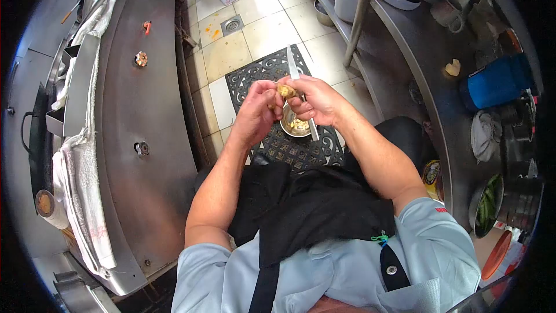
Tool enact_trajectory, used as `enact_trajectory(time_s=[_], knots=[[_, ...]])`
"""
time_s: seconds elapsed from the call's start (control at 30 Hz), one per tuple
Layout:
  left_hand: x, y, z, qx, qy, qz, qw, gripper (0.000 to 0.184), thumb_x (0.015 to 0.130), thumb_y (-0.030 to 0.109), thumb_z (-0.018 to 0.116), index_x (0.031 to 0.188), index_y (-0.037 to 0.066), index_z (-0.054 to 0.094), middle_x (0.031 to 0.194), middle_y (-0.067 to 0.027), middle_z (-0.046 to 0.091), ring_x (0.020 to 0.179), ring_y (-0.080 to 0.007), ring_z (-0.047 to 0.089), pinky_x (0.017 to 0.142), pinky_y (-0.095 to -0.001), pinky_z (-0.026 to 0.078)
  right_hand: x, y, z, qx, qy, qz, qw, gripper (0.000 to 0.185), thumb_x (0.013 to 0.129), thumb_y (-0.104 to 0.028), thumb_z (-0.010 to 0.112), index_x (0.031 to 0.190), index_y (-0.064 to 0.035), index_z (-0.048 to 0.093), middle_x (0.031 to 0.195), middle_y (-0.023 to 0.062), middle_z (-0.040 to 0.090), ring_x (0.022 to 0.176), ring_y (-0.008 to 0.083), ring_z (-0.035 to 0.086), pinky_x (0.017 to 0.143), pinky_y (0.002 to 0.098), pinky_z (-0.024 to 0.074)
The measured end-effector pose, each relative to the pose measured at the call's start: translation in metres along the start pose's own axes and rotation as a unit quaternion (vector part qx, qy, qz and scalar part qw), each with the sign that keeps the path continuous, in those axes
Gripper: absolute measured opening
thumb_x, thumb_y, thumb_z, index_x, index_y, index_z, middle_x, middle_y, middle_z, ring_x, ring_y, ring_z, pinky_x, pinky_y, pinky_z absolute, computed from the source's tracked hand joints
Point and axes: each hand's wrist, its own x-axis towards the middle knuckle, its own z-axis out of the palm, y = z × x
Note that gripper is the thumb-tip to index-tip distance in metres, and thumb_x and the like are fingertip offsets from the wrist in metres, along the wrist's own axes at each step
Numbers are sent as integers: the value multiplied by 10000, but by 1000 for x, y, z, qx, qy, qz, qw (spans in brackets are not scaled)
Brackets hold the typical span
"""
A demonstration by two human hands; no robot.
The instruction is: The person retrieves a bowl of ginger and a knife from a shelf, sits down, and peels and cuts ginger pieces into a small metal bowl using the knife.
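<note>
My right hand is closed around a knife. The blade points up and away from me, and the pale handle end sticks out below my fingers. Between both hands is a small knobbly yellow-brown piece of ginger, pinched by the fingers of my left hand and touching the right fingers. Directly beneath, a metal bowl holds pale pieces and scraps. My hands partly cover its rim.
A black patterned mat lies on the tiled floor. The steel stove front is on my left, with cloths along it. To the right, a steel counter bears a pale peeled piece, a blue container and a bowl of green vegetables.
</note>
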Motion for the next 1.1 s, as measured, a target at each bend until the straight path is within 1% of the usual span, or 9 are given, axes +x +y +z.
enact_trajectory(time_s=[0.17,0.37,0.4,0.5,0.53,0.77,0.8,1.0,1.1], knots=[[0,-4,17,11,12,-30,999,238,1021,238,632,1208,116,549,928,-6,618,778,-97,547,706,-267,457,2,2,5,-111,125,-35,985,224,1074,-284,519,1172,-88,473,751,4,545,466,22,368,373,172,235],[2,-11,6,-58,100,-25,993,179,989,174,673,1103,120,546,937,-35,661,748,-109,586,672,-284,490,4,4,7,-202,156,-57,965,366,1098,-370,459,1295,-78,560,779,-17,550,619,42,451,462,217,317],[2,-10,5,-63,107,-14,992,182,983,163,676,1096,121,539,932,-42,662,743,-114,592,672,-287,495,1,3,7,-259,147,-64,953,425,1099,-368,441,1368,-66,573,800,-36,546,703,44,464,540,227,371],[4,-6,5,-60,128,26,990,198,971,139,684,1079,123,519,921,-58,663,733,-126,607,675,-294,507,2,8,5,-327,133,-122,928,426,1087,-316,474,1381,-20,559,1038,53,675,894,102,618,711,273,493],[4,-6,5,-52,136,43,988,203,969,137,684,1077,124,512,919,-62,664,731,-129,610,678,-295,509,-2,5,3,-348,108,-86,927,440,1078,-275,492,1426,-7,516,1179,85,673,1044,137,626,890,308,508],[5,-6,15,-19,158,102,982,280,966,135,677,1202,85,536,961,-54,677,749,-128,619,699,-287,510,-5,15,29,-439,113,-163,876,408,1049,-181,539,1400,10,456,1171,197,663,1051,204,661,921,354,526],[5,-7,15,-6,161,98,982,285,966,133,675,1210,74,541,968,-52,678,751,-127,618,698,-284,508,-3,20,27,-435,123,-195,870,399,1045,-182,545,1386,7,460,1181,228,670,1090,268,680,951,389,523],[4,-12,1,37,125,105,986,256,978,73,599,1225,31,551,1000,-69,658,839,-141,621,766,-306,515,0,22,17,-509,134,-189,829,422,1039,-178,550,1434,-60,459,1258,210,672,1169,338,664,978,421,511],[1,-11,3,41,133,117,983,244,976,78,607,1210,29,558,1001,-70,658,839,-143,618,762,-303,513,-6,14,25,-525,122,-173,824,415,1040,-171,546,1437,-73,473,1249,196,677,1180,307,659,976,403,510]])
